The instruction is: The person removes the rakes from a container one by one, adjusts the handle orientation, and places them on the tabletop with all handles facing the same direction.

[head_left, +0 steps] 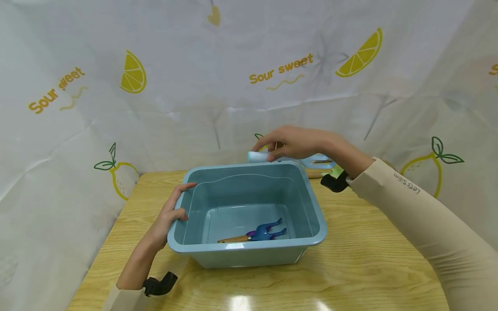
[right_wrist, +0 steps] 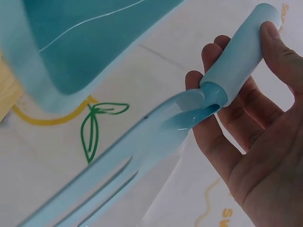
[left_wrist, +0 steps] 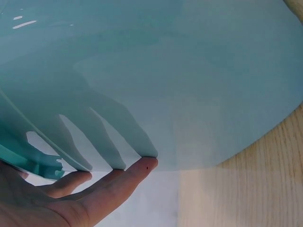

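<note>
A blue-grey plastic basin (head_left: 249,248) stands on the table. Lying on its floor is a blue and purple pronged hand tool (head_left: 264,233) with a wooden handle. My left hand (head_left: 170,216) grips the basin's left rim; in the left wrist view, several fingertips (left_wrist: 150,163) press against the smooth wall. Behind the far rim, my right hand (head_left: 297,142) holds a light blue slotted plastic scoop (right_wrist: 142,132) by its thick round handle (right_wrist: 244,52). Thumb and fingers lie on opposite sides of that handle, and the slotted end points away from the palm.
Behind the basin's right corner, a wooden handle (head_left: 314,175) and a light green piece (head_left: 337,171) lie on the wood-grain table (head_left: 373,242), partly hidden by the right wrist. A white lemon-printed sheet (head_left: 186,112) hangs along the back.
</note>
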Demonstrator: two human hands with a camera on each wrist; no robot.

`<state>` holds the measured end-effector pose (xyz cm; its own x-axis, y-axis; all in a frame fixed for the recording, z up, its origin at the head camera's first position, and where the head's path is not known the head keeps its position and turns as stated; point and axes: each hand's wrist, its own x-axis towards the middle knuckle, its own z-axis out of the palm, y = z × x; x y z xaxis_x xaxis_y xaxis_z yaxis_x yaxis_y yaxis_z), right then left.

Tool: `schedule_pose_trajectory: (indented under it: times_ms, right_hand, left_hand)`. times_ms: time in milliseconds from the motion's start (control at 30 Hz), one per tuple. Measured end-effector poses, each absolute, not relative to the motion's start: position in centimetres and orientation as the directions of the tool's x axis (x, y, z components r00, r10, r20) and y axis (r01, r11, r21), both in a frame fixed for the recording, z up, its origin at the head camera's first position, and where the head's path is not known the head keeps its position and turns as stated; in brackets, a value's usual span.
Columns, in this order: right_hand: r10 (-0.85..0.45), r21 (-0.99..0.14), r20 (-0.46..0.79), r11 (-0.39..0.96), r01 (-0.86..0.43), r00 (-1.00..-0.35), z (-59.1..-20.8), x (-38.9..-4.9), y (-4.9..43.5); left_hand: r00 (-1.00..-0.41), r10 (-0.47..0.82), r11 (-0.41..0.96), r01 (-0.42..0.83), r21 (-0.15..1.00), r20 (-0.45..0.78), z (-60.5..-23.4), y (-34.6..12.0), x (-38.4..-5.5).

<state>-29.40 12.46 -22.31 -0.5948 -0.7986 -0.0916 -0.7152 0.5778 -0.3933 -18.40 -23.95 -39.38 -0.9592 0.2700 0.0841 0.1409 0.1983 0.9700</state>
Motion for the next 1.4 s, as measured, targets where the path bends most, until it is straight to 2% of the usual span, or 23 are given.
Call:
schedule_pose_trajectory:
  times_ms: [333, 967, 1400]
  right_hand:
    - [-0.751, -0.364, -0.093, 0.637, -0.679, -0.654, -23.1, -30.8, 15.8]
    - [-0.653, -0.392, -0.111, 0.722, -0.571, -0.749, -25.0, -32.7, 22.1]
    - [-0.586, -0.379, -0.132, 0.775, -0.505, -0.800, -29.0, -34.7, 25.9]
  left_hand:
    - [-0.960, 0.268, 0.206, 0.144, 0.968, 0.086, -39.5, -24.0, -18.5]
    - [-0.960, 0.266, 0.211, 0.150, 0.966, 0.091, -39.6, -24.0, -18.5]
    - [-0.961, 0.264, 0.206, 0.144, 0.968, 0.087, -39.6, -23.9, -18.5]
